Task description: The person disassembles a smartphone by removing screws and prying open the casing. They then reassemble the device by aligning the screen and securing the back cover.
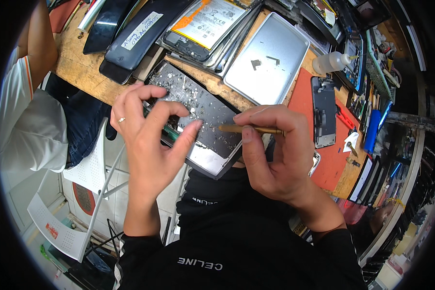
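My right hand (280, 152) pinches a slim brass-coloured tool (251, 129) between thumb and fingers; its exact kind is unclear. The tool's tip points left, over a dark flat panel (217, 111) strewn with small screws and metal bits. Above the left part of this panel is my left hand (150, 125), its fingers curved and apart, with a ring on one. Nothing shows between the left thumb and forefinger. Beneath that hand a green object (171, 134) is partly hidden. The panel's near corner has a bright silver area (205, 159).
Behind the panel lie a silver tray (261, 79) with small dark pieces and a stack of opened phones (203, 29). At right are a dark phone screen (324, 111) on a red mat (302, 92), red-handled pliers (344, 117) and a dropper bottle (331, 63). Another person sits at left by a white chair (89, 169).
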